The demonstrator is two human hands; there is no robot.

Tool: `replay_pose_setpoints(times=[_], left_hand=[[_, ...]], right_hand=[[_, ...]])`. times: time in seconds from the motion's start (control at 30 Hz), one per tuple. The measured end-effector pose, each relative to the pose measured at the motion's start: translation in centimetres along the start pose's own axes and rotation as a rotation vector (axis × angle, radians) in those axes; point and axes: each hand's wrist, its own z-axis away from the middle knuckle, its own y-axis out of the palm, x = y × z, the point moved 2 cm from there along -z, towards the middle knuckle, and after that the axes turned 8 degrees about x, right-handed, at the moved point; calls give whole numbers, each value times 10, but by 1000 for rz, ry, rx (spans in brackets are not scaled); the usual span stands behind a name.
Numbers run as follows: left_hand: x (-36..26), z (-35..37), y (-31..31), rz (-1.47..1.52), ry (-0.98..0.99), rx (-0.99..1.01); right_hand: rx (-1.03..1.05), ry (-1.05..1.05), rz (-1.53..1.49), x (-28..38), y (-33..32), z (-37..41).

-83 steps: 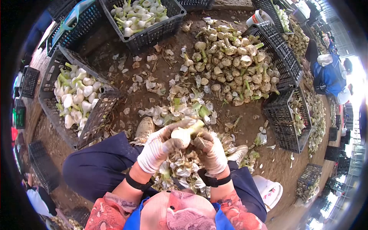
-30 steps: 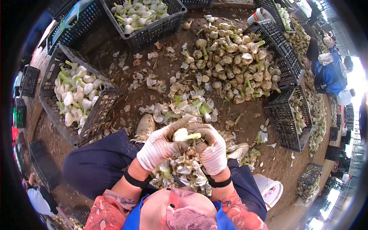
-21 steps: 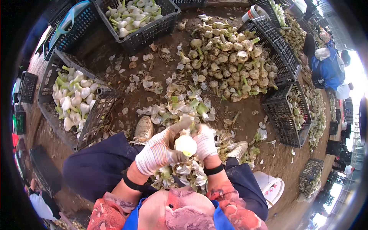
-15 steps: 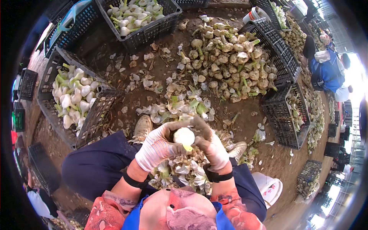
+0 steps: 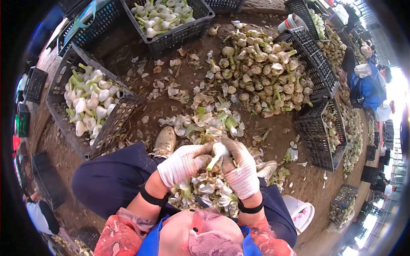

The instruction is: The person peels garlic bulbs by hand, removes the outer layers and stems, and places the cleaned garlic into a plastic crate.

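Observation:
Between my two gloved hands is a peeled white garlic bulb [image 5: 220, 150] with a short green stem pointing down and to the left. My left hand [image 5: 183, 162] closes on its left side, fingers curled against the stem and bulb. From the right, my right hand [image 5: 240, 166] grips the same bulb, with the thumb and fingers pressed to it. The glove fingers are stained brown. Loose garlic skins [image 5: 209, 187] lie below the hands between my legs, and another heap of peelings [image 5: 209, 121] is just beyond them.
A pile of unpeeled garlic [image 5: 265, 68] lies ahead to the right, beside black crates [image 5: 322, 136]. Crates of cleaned bulbs stand at left [image 5: 55, 91] and at the top [image 5: 171, 33]. A white bucket [image 5: 301, 213] sits by my right knee. Another person [image 5: 369, 85] is at far right.
The bulb has turned in my hands: its stem now points down-left and more of its side shows. Both hands have shifted slightly right in view, as has the whole scene.

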Motion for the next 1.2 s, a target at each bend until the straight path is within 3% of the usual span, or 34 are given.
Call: replay_pose_setpoints(times=[0.1, 0.13, 0.23, 0.27, 0.3, 0.37, 0.5, 0.53, 0.57, 0.6, 0.67, 0.73, 0.83, 0.9, 0.97, 1.03, 1.2], left_hand=[[9, -7, 3, 132, 0, -24], [5, -8, 7, -52, 108, -97], [10, -10, 4, -85, -1, -110], [2, -6, 4, -272, 120, -164], [7, -8, 4, -271, 117, -165], [19, -13, 3, -647, 209, -301], [23, -15, 4, -784, 227, -375], [24, -16, 3, -593, 194, -373], [25, -17, 2, -402, 162, -368], [24, -18, 2, -402, 162, -369], [27, -21, 0, 102, 35, -333], [21, -19, 0, 229, 44, -321], [21, -17, 2, 391, 126, -272], [13, -14, 5, 180, 127, -146], [20, -15, 2, 79, 126, -142], [17, -17, -1, -635, 219, -134], [15, -16, 1, -899, 252, -262]], right_hand=[[-3, -102, 109, 0, 3, 0], [1, -102, 106, 0, 5, 0], [-1, -122, 176, 3, 12, 0], [-5, -120, 152, 2, 13, 1], [-11, -116, 129, 2, 15, 1], [-23, -124, 103, 0, 17, 1], [-45, -111, 13, -6, 19, 3], [-44, -111, 13, -7, 21, 5], [-52, 19, -269, -12, 24, 8], [-60, 150, -550, -16, 26, 9], [-63, 181, -603, -14, 26, 8], [-91, 296, -817, -11, 26, 7], [-53, 330, -713, -6, 15, 3], [-30, 256, -536, -11, 10, 3], [0, 187, -363, -15, 5, 4], [127, -1, 4, -14, 2, 1], [101, -53, 35, -10, 8, 0]])
